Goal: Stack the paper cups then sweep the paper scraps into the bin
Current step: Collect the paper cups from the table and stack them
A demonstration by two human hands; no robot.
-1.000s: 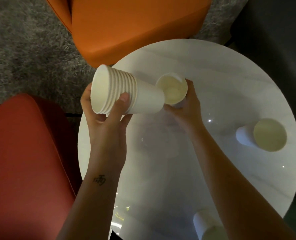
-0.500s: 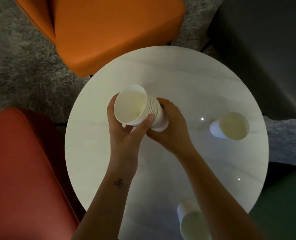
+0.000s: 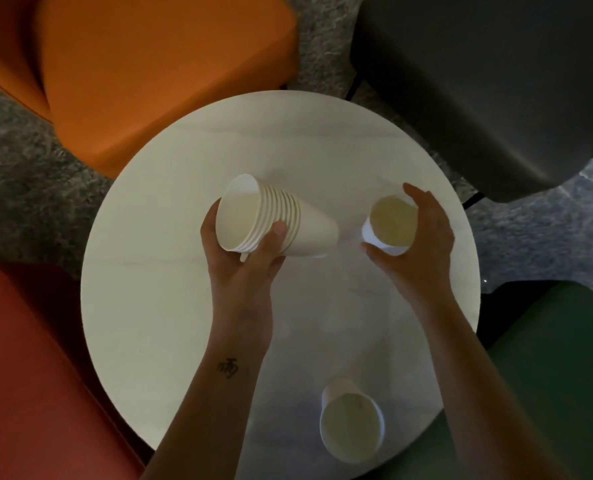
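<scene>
- Head view: nested cup stack (image 3: 271, 220) gripped in left hand (image 3: 245, 268), mouth tilted toward 10 o'clock, base toward 4 o'clock.
- Single cup (image 3: 390, 225) at 3 o'clock of stack, upright, right hand (image 3: 423, 244) fingers curled around it.
- Spare cup (image 3: 352, 424) stands at table (image 3: 156, 271) 6 o'clock edge, untouched.

Round white table (image 3: 156, 289), upright paper cup (image 3: 352, 426)

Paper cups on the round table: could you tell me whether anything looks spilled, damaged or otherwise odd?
Nothing stands out. The left hand holds the nested stack tilted, the right hand grips a single cup, and another cup stands upright near the table edge. No spills or scraps show.
</scene>
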